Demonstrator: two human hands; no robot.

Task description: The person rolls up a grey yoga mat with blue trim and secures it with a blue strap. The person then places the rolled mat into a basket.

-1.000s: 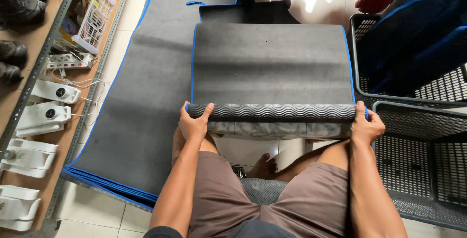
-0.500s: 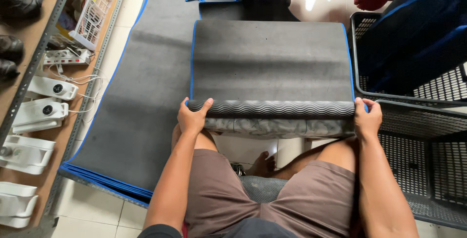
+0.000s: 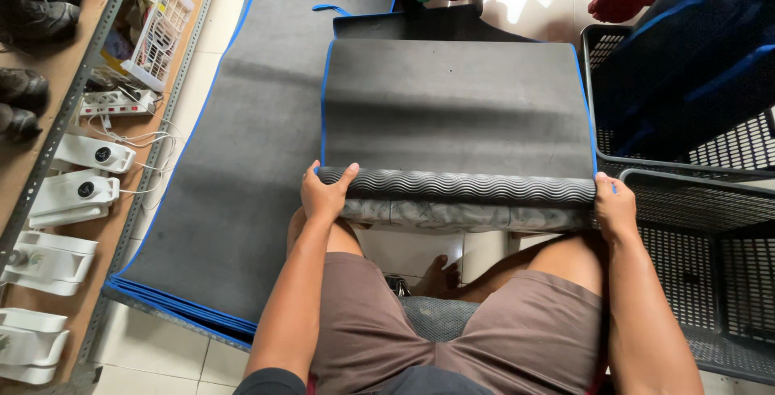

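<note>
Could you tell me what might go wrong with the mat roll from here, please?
1. The left hand and right hand grip only the ends of the roll, so its middle may loosen or bulge.
2. Uneven pushing could skew the roll against the mat's blue edge.
3. The black crate crowds the right hand.

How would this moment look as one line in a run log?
left hand: grips rolled end of grey mat | right hand: grips other end | roll: partly wound, on table edge | black crates: at right

Both hands, left and right, curl closed, arms stretched forward.
</note>
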